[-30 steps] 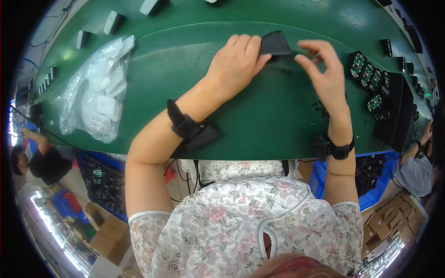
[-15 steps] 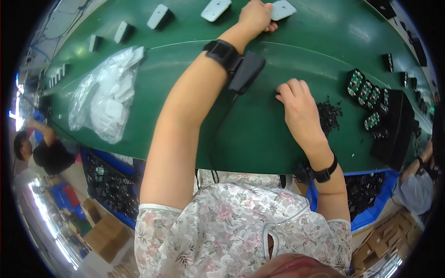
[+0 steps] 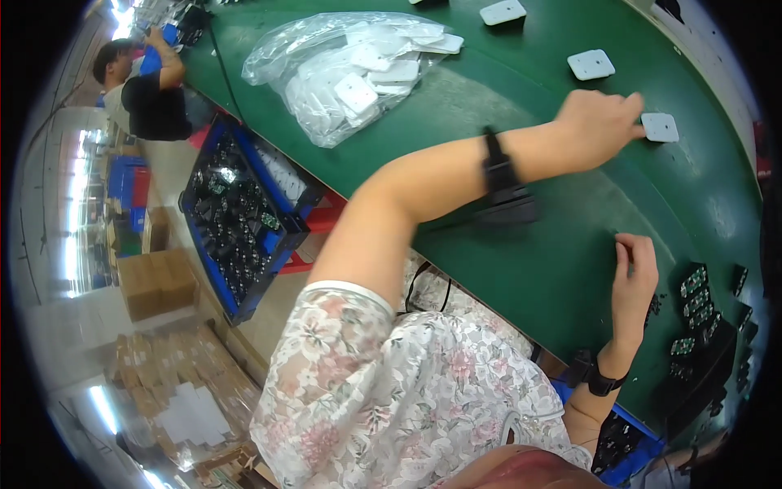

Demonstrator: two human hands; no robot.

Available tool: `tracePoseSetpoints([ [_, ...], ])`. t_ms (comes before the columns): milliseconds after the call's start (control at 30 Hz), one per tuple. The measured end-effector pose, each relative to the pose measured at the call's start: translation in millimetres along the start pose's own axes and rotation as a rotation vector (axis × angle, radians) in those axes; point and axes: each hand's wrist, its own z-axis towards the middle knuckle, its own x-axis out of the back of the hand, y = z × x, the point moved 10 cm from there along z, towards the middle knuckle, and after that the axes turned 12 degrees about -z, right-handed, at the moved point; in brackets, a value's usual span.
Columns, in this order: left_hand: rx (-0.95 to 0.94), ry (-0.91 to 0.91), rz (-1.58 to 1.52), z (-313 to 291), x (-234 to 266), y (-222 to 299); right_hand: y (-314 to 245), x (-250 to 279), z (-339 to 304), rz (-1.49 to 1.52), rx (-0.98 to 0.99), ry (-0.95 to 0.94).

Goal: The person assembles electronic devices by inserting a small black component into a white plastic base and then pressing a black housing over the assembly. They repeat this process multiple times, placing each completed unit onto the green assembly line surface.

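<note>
My left hand (image 3: 599,130) reaches across the green table to the far right. Its fingers are partly bent and apart, with a fingertip at the near edge of a white rounded rectangular plate (image 3: 660,127); whether they touch is unclear. My right hand (image 3: 635,269) is nearer me over the table, its fingertips drawn together. Anything pinched there is too small to name. Beside it lies a pile of small black parts (image 3: 654,306), mostly hidden by the hand. More white plates with dark undersides, such as one plate (image 3: 590,64) and another (image 3: 503,11), form a row along the far side.
A clear plastic bag (image 3: 326,90) of white plates lies at the far left. Green circuit boards in black housings (image 3: 696,301) stand at the right beside a black block (image 3: 696,383). Below the table edge is a blue bin (image 3: 236,220) of black parts. Another person (image 3: 151,90) works at far left.
The view has turned, so the table, bag and plates sit farther right or lower. My left hand stays beside a white plate. My right hand remains near the black pile.
</note>
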Motion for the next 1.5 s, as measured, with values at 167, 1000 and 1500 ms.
tracePoseSetpoints([
  [167,-0.095,0.237,0.301,-100,105,-30,40,-4,-10,0.354,-0.344,0.003],
  [1000,0.308,0.316,-0.239,-122,128,-61,29,-7,-5,1.010,-0.451,0.088],
  [1500,0.115,-0.124,-0.759,-77,-45,44,42,-24,-11,0.948,-0.504,0.090],
])
